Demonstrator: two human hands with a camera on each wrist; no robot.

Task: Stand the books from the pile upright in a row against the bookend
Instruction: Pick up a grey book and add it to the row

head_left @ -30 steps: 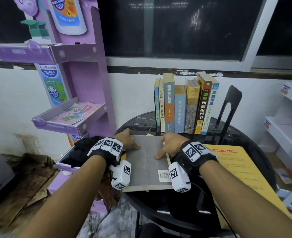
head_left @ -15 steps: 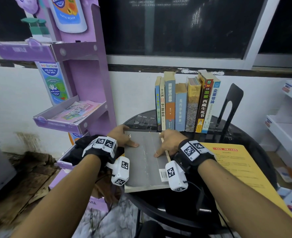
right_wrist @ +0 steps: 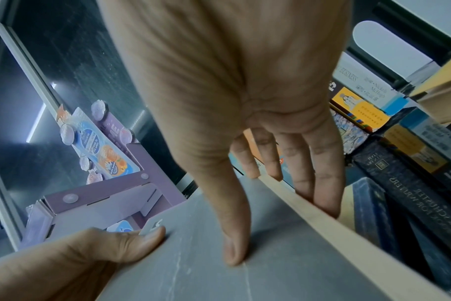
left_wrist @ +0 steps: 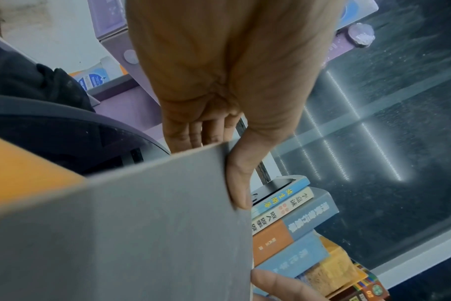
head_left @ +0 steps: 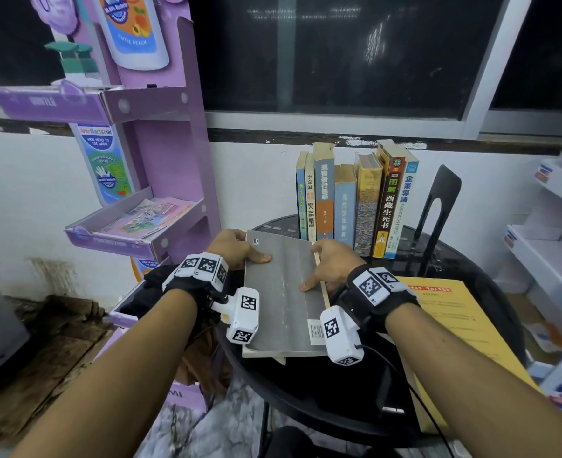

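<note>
Grey book (head_left: pixel 283 292) is gripped by both hands: left hand (head_left: pixel 236 249) clasps its far-left corner, right hand (head_left: pixel 331 264) its right page edge, thumbs on the cover. It lies near the upright row of books (head_left: pixel 352 203), which leans right toward the black bookend (head_left: pixel 436 206) on the round table (head_left: pixel 491 292).

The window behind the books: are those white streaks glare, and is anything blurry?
Head view: pale streaks of reflected light on the dark window; straight edges bow near the borders. Left wrist view: long bright streaks on the glass, and the grey book is soft. Right wrist view: the grey book's near part is smeared.
</note>
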